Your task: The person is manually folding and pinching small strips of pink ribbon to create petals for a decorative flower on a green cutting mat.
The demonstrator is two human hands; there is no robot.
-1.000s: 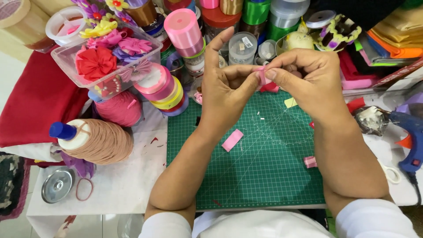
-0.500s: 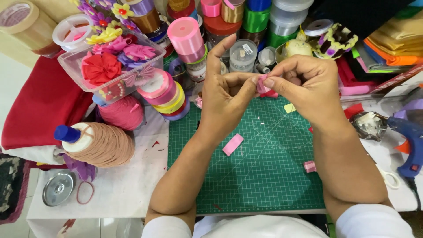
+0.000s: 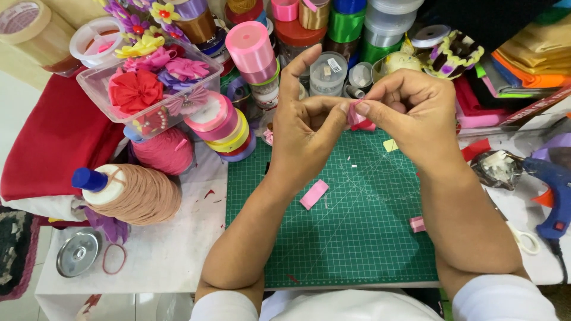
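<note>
Both of my hands meet above the far edge of a green cutting mat (image 3: 357,238). My left hand (image 3: 306,128) and my right hand (image 3: 410,116) pinch a small folded piece of pink ribbon (image 3: 358,119) between thumbs and fingertips. Most of the piece is hidden by my fingers. A flat cut strip of pink ribbon (image 3: 313,194) lies on the mat below my left hand. Another small folded pink piece (image 3: 417,224) rests on the mat beside my right forearm.
Ribbon spools (image 3: 253,50) and jars crowd the back. A clear box of fabric flowers (image 3: 148,89) sits at left, over stacked spools (image 3: 217,128). A cone of tan thread (image 3: 134,193), red cloth (image 3: 53,142) and a metal lid (image 3: 77,254) lie left. A blue glue gun (image 3: 553,196) is right.
My hands stay together on the pink piece, with the fingers shifting slightly as they fold it. The view has tilted a little.
</note>
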